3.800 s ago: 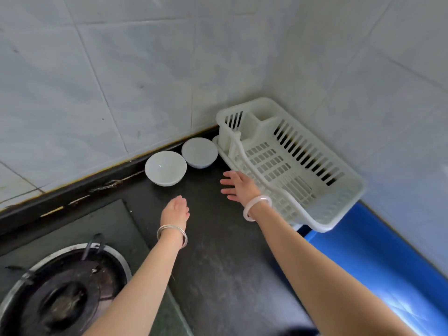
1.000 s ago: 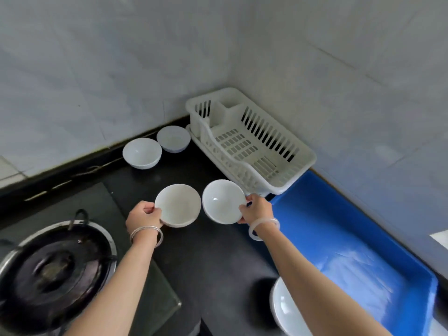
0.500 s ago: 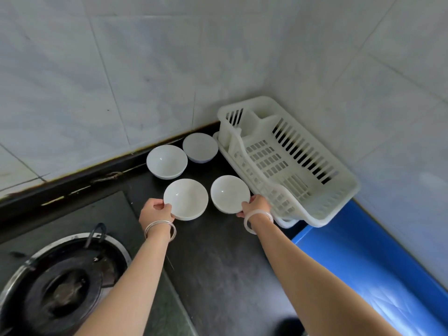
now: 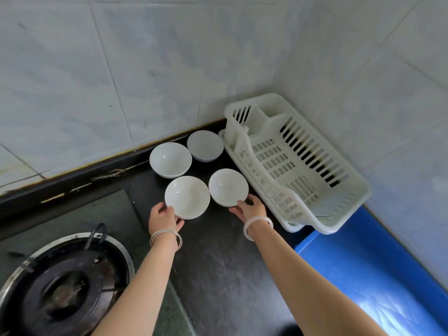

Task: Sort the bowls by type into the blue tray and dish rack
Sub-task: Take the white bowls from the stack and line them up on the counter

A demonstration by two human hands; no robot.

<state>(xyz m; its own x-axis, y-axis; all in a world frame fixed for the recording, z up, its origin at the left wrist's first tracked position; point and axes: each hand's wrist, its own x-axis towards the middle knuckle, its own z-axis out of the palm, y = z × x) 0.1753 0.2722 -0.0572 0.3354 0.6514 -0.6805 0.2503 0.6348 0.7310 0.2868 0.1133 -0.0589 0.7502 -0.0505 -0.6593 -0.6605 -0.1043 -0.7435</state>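
L hand pinches the near-left bowl by its rim; R hand grips the near-right bowl, just beside the dish rack. Keep holds firm, bowls level; check type vs back bowls, then rack or blue tray.

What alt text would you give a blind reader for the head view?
The left hand grips the near-left bowl and the right hand the near-right bowl by their rims. A third bowl and fourth bowl stand behind; dish rack and blue tray right, gas burner left.
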